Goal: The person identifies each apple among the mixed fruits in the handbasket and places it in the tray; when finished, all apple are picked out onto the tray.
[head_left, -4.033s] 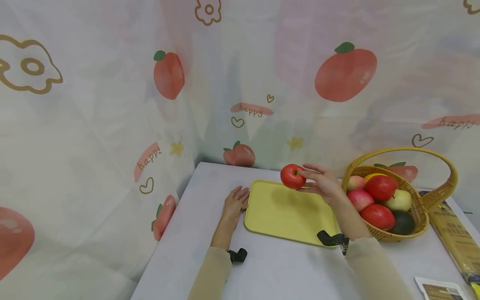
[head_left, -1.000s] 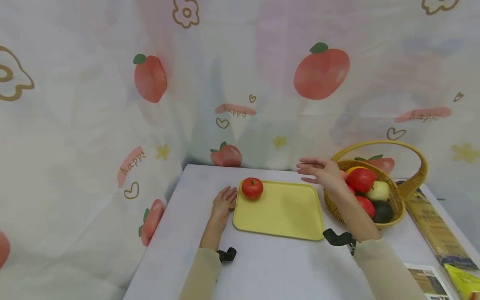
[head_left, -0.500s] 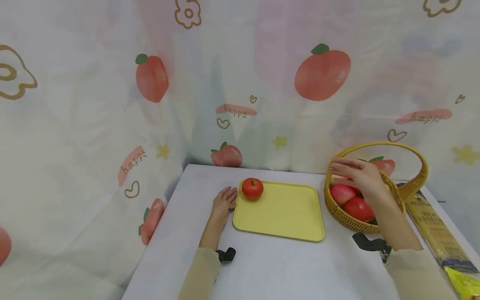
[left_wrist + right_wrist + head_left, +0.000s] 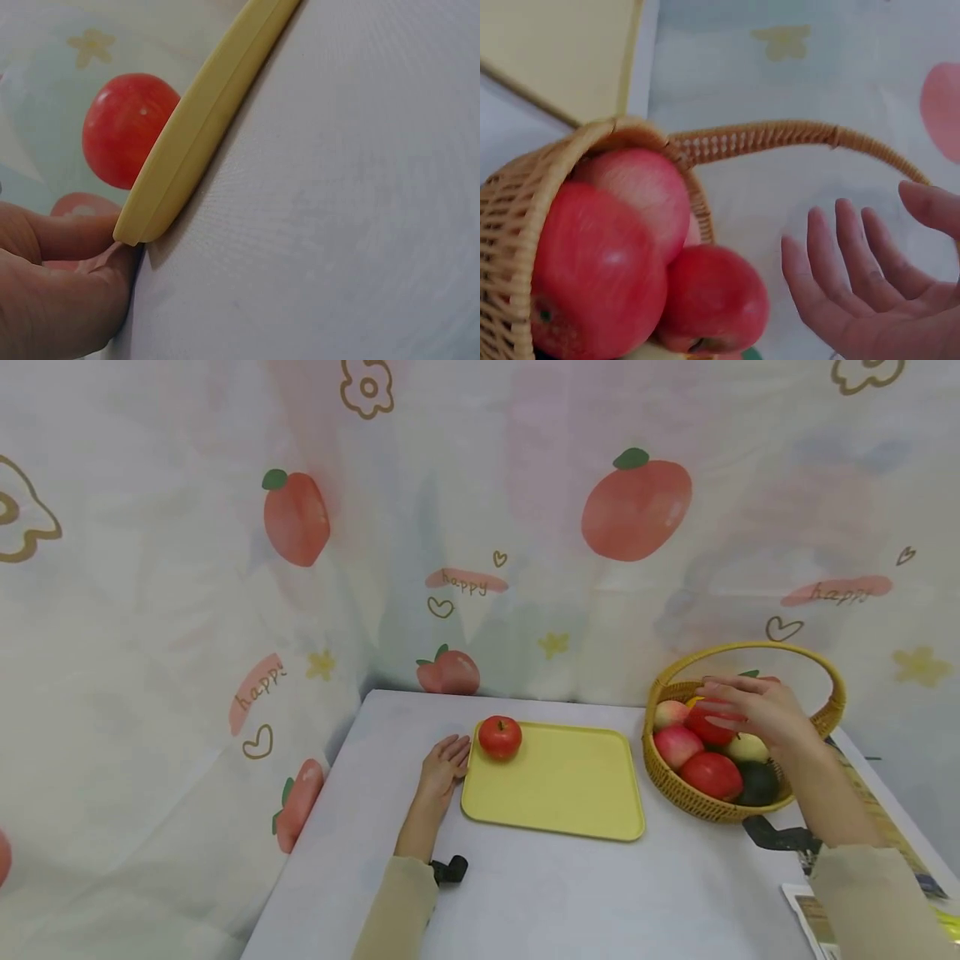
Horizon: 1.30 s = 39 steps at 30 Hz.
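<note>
A red apple (image 4: pixel 500 737) sits in the back left corner of the yellow tray (image 4: pixel 570 789). My left hand (image 4: pixel 442 766) rests at the tray's left edge, its fingers straight; the left wrist view shows its fingertips touching the tray's corner. Over the wicker basket (image 4: pixel 686 795) hovers my right hand (image 4: pixel 768 717), holding nothing. In the right wrist view its fingers (image 4: pixel 847 259) are spread and slightly bent, apart from the fruit. The basket holds red apples (image 4: pixel 711 775), a pinkish fruit (image 4: pixel 678 747), a peach-like fruit (image 4: pixel 670 716), a pale green fruit (image 4: pixel 747 748) and a dark green fruit (image 4: pixel 757 783).
The basket's tall handle (image 4: pixel 750 647) arches above the fruit, behind my right hand. Right of the basket lies a long yellow-brown package (image 4: pixel 873 793), partly covered by my right forearm. A white-edged packet (image 4: pixel 806 914) lies near the front. Patterned cloth hangs behind the white table.
The red apple went from my right hand onto the tray. That hand then moved right, from beside the basket to above it. My left hand stayed at the tray edge.
</note>
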Each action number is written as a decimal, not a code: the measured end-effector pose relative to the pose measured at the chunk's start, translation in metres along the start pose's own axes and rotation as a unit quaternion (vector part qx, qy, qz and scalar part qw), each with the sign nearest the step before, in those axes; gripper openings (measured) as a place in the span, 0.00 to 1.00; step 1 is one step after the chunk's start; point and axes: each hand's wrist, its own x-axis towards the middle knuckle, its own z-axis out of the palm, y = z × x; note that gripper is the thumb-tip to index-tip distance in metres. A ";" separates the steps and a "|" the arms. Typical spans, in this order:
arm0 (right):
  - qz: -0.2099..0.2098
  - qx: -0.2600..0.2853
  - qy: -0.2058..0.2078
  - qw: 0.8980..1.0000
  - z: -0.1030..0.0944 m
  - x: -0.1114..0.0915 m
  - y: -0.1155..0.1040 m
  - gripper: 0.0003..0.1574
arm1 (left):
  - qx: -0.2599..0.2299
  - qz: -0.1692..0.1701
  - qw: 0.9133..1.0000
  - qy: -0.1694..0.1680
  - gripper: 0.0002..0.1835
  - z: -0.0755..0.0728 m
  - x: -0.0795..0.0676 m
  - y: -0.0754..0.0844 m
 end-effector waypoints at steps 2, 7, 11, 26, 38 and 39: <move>0.011 -0.055 0.026 0.998 -0.004 0.004 0.005 0.20 | -0.004 0.001 1.000 0.001 0.44 -0.001 0.000 0.000; 0.030 -0.111 0.086 0.990 -0.017 0.014 0.022 0.41 | -0.009 0.001 1.000 0.003 0.44 -0.002 -0.001 0.000; 0.040 -0.067 0.097 0.992 -0.030 0.018 0.031 0.23 | -0.008 -0.001 1.000 0.002 0.44 -0.002 0.000 -0.001; 0.086 -0.095 0.003 0.992 -0.053 0.030 0.056 0.48 | -0.011 -0.004 1.000 -0.003 0.44 0.001 -0.002 0.005; 0.116 -0.135 0.052 0.983 -0.050 0.028 0.058 0.52 | -0.006 -0.010 1.000 0.000 0.45 0.000 0.000 0.002; 0.112 -0.136 0.050 0.983 -0.050 0.028 0.058 0.52 | -0.006 -0.011 1.000 0.001 0.45 0.000 0.001 0.002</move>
